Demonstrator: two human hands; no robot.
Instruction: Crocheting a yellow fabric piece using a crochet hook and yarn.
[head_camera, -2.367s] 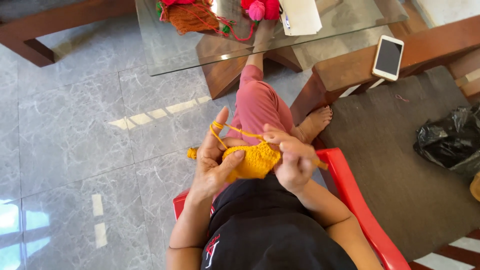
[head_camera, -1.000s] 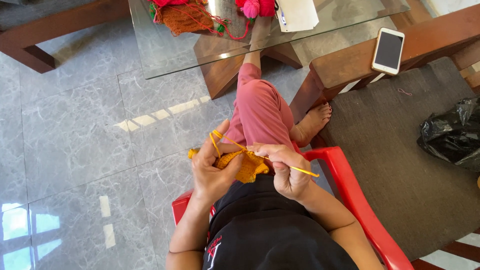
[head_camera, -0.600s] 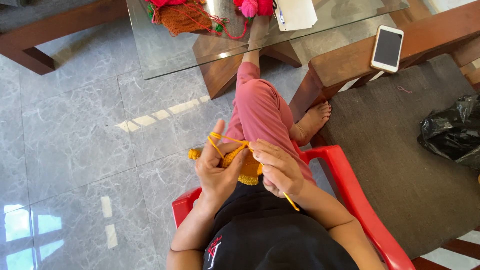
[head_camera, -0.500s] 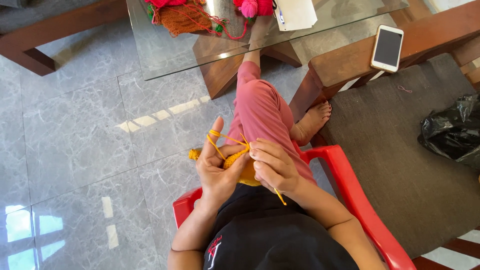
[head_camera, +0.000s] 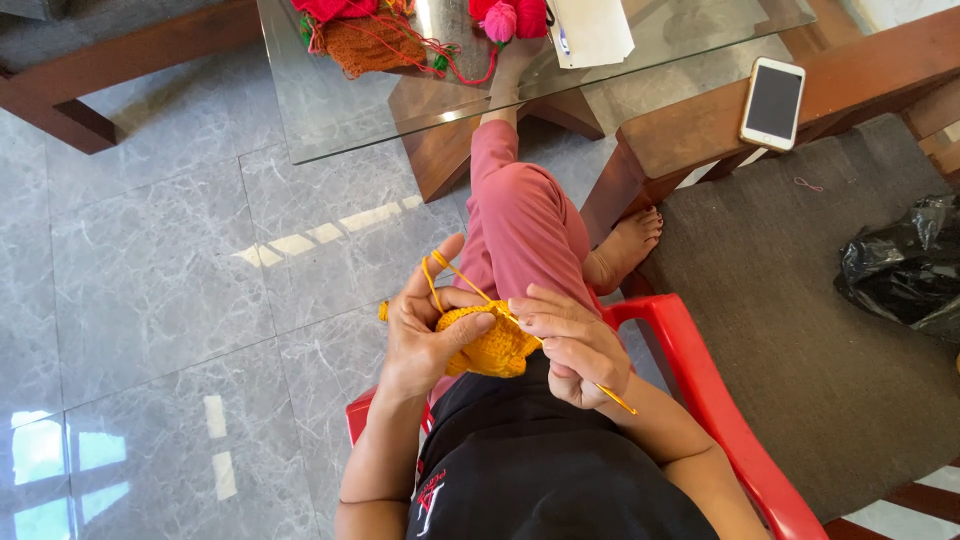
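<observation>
Head view showed the person seated in a red plastic chair (head_camera: 720, 400), both hands working over the lap. The left hand (head_camera: 425, 335) was closed around a small bunched piece of orange-yellow crochet work (head_camera: 490, 345), thumb pressing on top, with the orange-yellow yarn strand (head_camera: 440, 275) looped over its raised forefinger. The right hand (head_camera: 575, 345) was curled shut on a thin yellow crochet hook (head_camera: 600, 388), pinching it partway along. The hook's long axis ran on a slant, its tail jutting down and to the right past the hand, its working end aimed up-left into the piece; the tip itself was hidden. To my eye, stitching well here would call for even tension over that forefinger and the piece held steady close to the hook. Beyond lay a glass tabletop (head_camera: 330, 120) bearing red and orange yarn bundles (head_camera: 370, 35), and a white-framed phone (head_camera: 773, 103) on a wooden bench.
</observation>
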